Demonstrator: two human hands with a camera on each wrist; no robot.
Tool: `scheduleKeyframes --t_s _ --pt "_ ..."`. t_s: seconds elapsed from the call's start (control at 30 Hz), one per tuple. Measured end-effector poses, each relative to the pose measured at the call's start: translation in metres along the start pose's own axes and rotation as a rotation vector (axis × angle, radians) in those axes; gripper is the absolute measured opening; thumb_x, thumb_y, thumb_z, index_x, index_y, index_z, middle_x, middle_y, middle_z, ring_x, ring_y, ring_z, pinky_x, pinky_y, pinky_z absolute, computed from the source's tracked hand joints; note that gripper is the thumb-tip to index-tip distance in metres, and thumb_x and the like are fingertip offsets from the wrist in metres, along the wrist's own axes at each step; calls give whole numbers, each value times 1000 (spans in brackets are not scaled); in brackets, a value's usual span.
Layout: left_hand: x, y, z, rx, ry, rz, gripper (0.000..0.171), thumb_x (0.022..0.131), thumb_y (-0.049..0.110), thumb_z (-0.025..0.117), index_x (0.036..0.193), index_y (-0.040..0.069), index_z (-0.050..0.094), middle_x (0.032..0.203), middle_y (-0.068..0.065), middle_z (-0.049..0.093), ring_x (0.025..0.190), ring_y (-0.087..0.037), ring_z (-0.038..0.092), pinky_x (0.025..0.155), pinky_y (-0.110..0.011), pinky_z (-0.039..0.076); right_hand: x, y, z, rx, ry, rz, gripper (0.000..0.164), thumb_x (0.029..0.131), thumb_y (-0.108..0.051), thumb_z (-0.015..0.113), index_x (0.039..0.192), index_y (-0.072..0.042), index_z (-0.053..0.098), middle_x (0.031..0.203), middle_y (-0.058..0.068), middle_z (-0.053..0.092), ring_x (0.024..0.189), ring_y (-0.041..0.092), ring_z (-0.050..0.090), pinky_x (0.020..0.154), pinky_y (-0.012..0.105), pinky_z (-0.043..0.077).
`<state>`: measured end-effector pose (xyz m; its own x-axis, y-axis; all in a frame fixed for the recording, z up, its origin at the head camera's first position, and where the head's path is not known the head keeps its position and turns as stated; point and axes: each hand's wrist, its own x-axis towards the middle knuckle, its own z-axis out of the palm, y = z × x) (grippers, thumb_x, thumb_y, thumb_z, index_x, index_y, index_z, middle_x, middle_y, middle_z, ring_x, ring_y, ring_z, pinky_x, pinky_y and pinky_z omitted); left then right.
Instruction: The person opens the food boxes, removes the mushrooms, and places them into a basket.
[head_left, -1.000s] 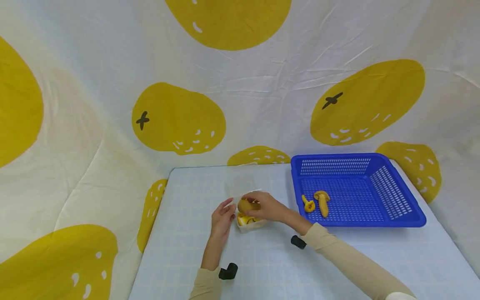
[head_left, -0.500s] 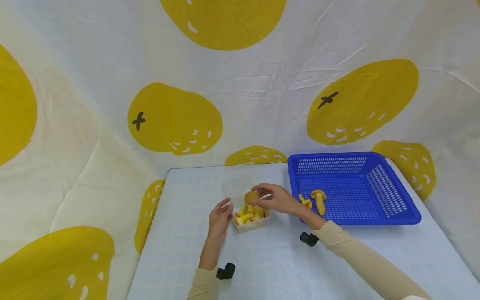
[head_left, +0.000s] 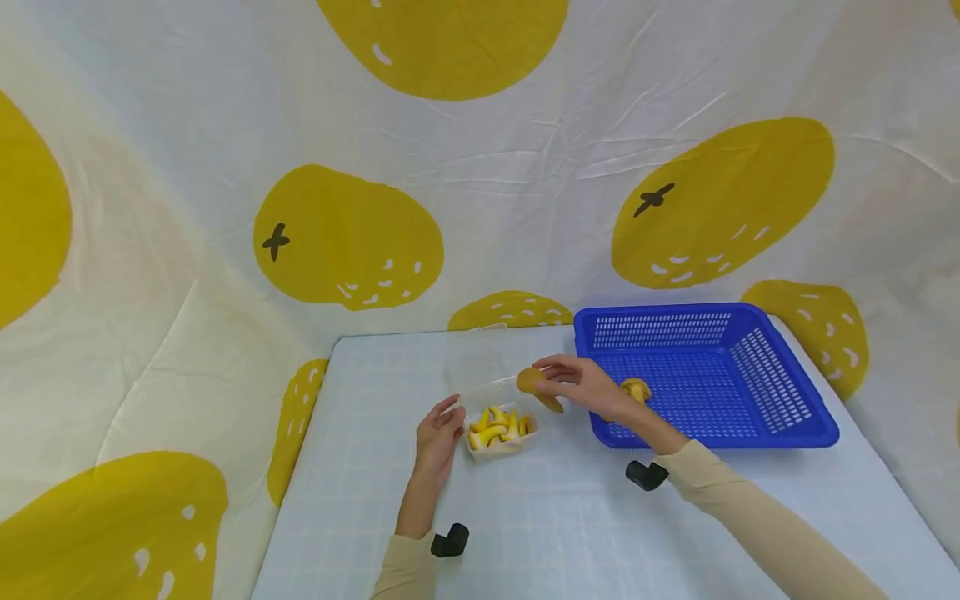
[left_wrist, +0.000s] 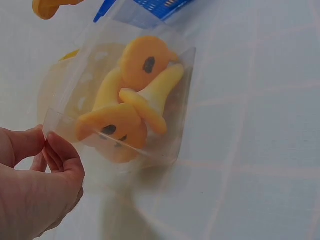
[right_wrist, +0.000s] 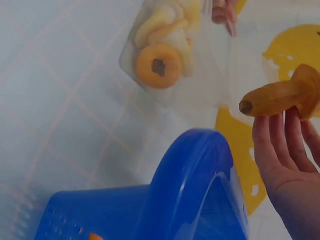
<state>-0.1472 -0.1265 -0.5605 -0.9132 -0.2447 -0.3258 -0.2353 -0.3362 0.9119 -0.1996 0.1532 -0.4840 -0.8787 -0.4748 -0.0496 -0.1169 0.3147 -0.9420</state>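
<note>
With thumb and fingers, your left hand (head_left: 437, 439) pinches the left side of the clear box (head_left: 495, 455), which holds yellow mushrooms (head_left: 491, 432) on the tabletop (head_left: 555, 517); your right hand (head_left: 585, 385) grasps a brown mushroom (head_left: 530, 381), raised near the box's right side. The blue basket (head_left: 720, 392) sits at the tabletop's far right corner; your right hand partly hides another mushroom (head_left: 637, 388) inside.
</note>
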Motion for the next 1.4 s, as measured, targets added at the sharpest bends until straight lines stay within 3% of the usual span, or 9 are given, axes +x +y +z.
scheduleKeyframes --t_s 0.43,0.8,0.97,1.4 --pt "-1 -1 -1 -1 -7 -29 41 99 2 66 139 -6 58 97 -4 65 84 -17 56 74 -22 51 -26 15 -40 110 106 85 48 104 -31 64 143 -4 56 134 20 63 116 30 66 101 48 52" --pt "-2 0 -3 -24 -24 -45 43 99 5 68 140 -3 58 100 -3 65 83 -17 55 75 -23 50 -45 29 -75 152 213 152 59 103 -43 62 148 -6 52 144 18 56 114 9 64 101 40 52" --pt "-1 0 -3 -27 -13 -41 43 98 3 69 139 -5 58 101 -3 64 81 -16 55 72 -22 50 -54 37 -86 121 240 161 61 103 -44 61 149 -6 51 146 18 54 114 4 62 97 33 54" --pt "4 -1 -4 -41 -15 -39 42 98 2 68 139 -5 59 100 -5 65 79 -15 55 73 -23 50 -78 71 -113 31 295 215 67 103 -45 60 152 -2 45 139 10 57 108 -5 59 98 31 53"
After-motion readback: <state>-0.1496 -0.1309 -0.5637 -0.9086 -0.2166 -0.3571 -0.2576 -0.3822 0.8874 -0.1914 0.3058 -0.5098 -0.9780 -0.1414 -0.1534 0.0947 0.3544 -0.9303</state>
